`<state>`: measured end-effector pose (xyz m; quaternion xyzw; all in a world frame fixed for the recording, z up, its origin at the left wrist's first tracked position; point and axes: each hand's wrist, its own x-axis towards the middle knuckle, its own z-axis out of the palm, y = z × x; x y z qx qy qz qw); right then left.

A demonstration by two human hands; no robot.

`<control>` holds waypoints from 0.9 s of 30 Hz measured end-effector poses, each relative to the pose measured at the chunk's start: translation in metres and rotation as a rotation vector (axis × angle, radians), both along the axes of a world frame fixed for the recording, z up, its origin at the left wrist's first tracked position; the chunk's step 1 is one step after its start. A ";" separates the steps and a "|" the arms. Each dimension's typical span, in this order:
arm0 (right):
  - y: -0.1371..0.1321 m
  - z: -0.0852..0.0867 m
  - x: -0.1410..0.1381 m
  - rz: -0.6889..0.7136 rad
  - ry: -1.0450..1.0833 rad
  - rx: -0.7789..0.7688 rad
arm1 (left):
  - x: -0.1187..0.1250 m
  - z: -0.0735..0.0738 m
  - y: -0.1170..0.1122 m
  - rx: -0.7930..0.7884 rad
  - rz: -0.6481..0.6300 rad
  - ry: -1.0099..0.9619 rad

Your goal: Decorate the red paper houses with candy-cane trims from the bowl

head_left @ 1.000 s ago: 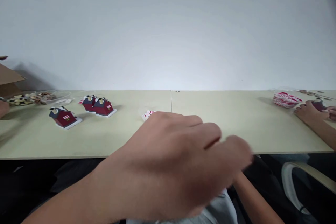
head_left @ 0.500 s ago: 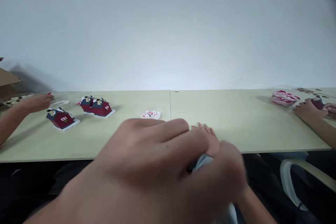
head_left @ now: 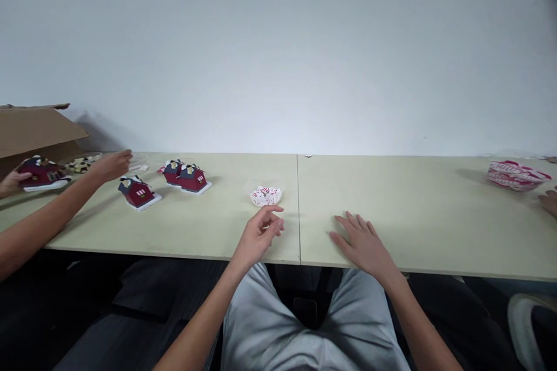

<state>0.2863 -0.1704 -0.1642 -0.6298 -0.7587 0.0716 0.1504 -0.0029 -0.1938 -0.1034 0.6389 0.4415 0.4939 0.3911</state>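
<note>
In the head view, the left hand (head_left: 256, 236) is held with its fingers loosely curled, the thumb and index finger apart; just beyond it, toward twelve o'clock, a dish of red-and-white pieces (head_left: 266, 196) is seen. At its three o'clock, the right hand (head_left: 364, 248) is held palm down over the surface (head_left: 409, 208), fingers spread. Three red houses (head_left: 140, 192) are seen toward ten o'clock.

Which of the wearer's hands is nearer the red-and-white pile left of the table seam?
Left. The left hand is just in front of the pile; the right hand is across the seam, farther off to the pile's right.
</note>
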 end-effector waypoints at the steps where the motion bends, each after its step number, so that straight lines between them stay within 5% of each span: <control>1: 0.000 0.000 0.000 0.000 -0.004 0.003 | -0.002 -0.005 0.000 -0.011 0.000 -0.004; 6: 0.001 -0.002 0.002 0.002 -0.002 0.010 | -0.007 -0.020 -0.009 0.021 0.036 0.077; 27: 0.001 -0.001 0.004 0.024 -0.028 0.029 | -0.002 -0.023 -0.012 0.242 0.027 0.265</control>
